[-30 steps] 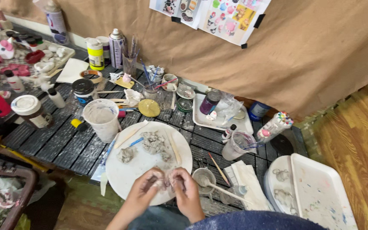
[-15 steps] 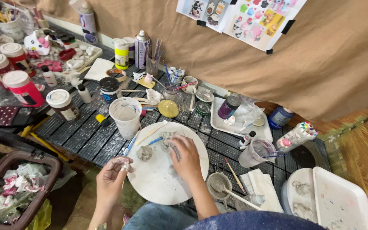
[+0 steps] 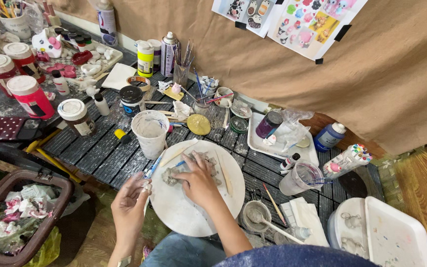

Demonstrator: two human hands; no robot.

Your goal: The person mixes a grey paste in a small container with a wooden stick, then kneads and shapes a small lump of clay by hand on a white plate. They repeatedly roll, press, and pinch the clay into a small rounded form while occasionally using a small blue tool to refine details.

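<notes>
Parted, after working together at the near rim a second ago. Left hand [image 3: 130, 203] drawn off to the left edge of the round white plate [image 3: 176, 225], thumb and fingertips [image 3: 144, 184] pinched shut on a small grey bit of clay [image 3: 148, 188], held just clear of the rim. Right hand [image 3: 199, 181] stretched forward and laid palm down across the heap of grey clay lumps [image 3: 168, 176] at the plate's middle, fingers curved over the heap and touching it; impossible to tell whether closed on a lump underneath or merely resting.

Half a second ago, seen with the same split just opening: left already off the rim, right only on its way in. Judged from that: two-handed shaping of the small piece broken off, the piece kept in the left, the right now busy at the heap.

Just beyond the right fingertips, a flat pale wooden stick [image 3: 226, 172] lying on the plate. Just ahead of the left fingertips, a thin blue-handled tool [image 3: 154, 166] propped across the rim, and past it a clay-smeared white plastic cup [image 3: 150, 132] standing upright. To the right of the right wrist, a small grey bowl with a spoon [image 3: 256, 216]. Well off to the left of the left hand, a brown basket of crumpled tissue [image 3: 21, 217].
</notes>
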